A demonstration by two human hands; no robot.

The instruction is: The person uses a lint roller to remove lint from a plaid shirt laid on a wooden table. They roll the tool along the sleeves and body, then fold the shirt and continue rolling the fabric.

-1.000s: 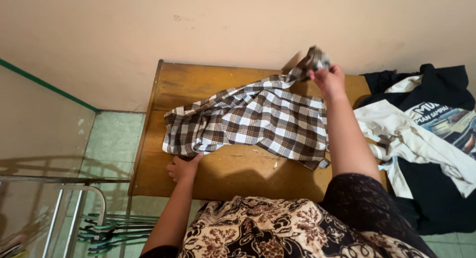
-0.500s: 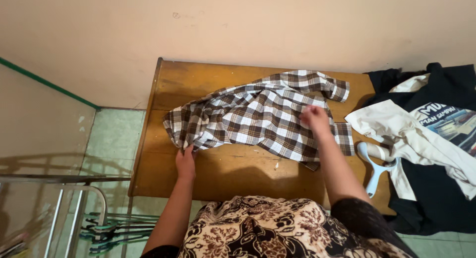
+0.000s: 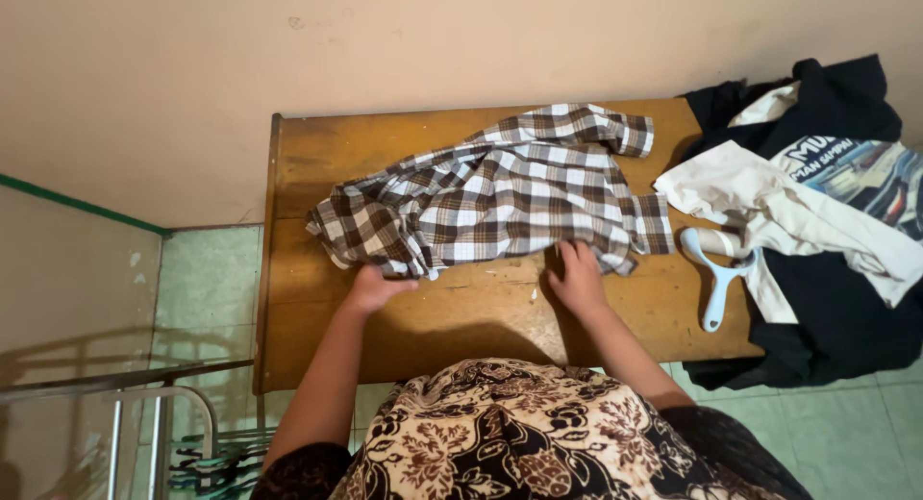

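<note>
Home, laundry corner. Wooden desk (image 3: pixel 317 154) against plain beige wall (image 3: pixel 433 38); plaid shirt (image 3: pixel 500 192) spread on it, heap of clothes (image 3: pixel 817 202) at right end, light blue hanger (image 3: pixel 716 279) beside. Green tiled floor (image 3: pixel 207 279), more hangers (image 3: pixel 216 457) below metal rack (image 3: pixel 135 413).

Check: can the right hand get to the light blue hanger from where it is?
Probably yes. The right hand rests at the plaid shirt's near edge; bare table lies between it and the light blue hanger.
</note>
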